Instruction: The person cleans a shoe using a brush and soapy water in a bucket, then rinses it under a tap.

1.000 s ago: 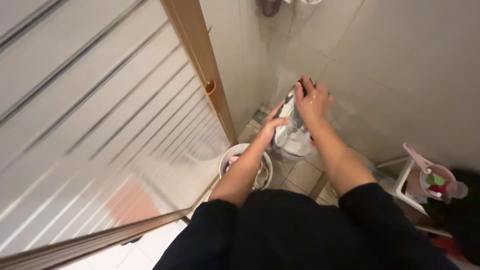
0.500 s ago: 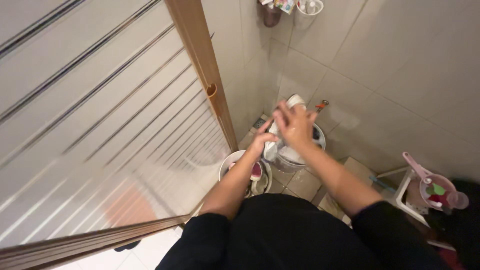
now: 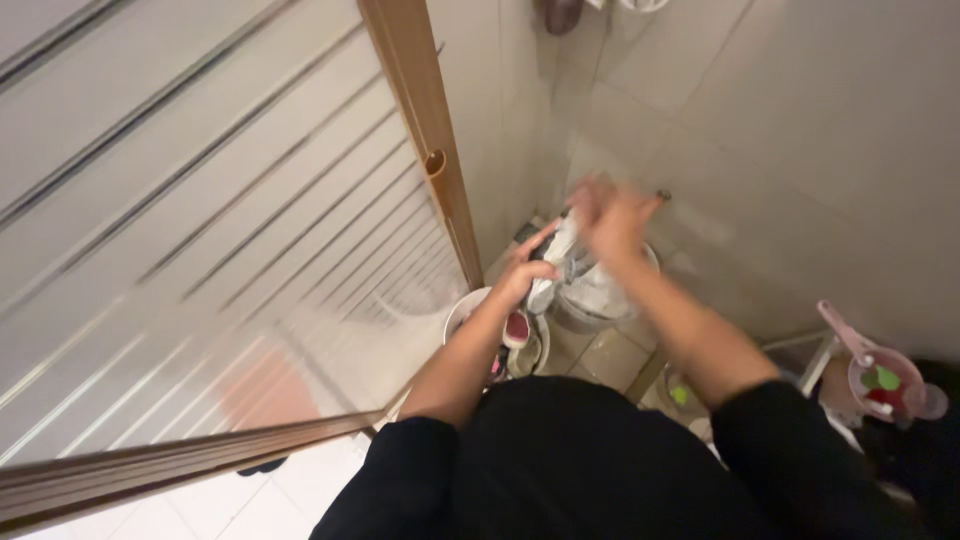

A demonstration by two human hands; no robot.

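I stand over two buckets on a tiled bathroom floor. My left hand (image 3: 525, 272) grips the lower part of a white and grey shoe (image 3: 560, 255) held above the right bucket (image 3: 600, 300), which has pale wet things in it. My right hand (image 3: 610, 215) is blurred with motion and rests on the upper part of the same shoe. Below my left forearm, the white left bucket (image 3: 470, 305) holds more shoes, one with a pink inside (image 3: 517, 328).
A frosted sliding door with a wooden frame (image 3: 425, 150) fills the left. Grey tiled walls meet in the corner behind the buckets. At the right, a white stool (image 3: 820, 365) carries a pink scoop (image 3: 880, 375) with small items.
Both hands and the shoe have shifted slightly up and right over the right bucket. My right hand moves quickly across the shoe and is now blurred.
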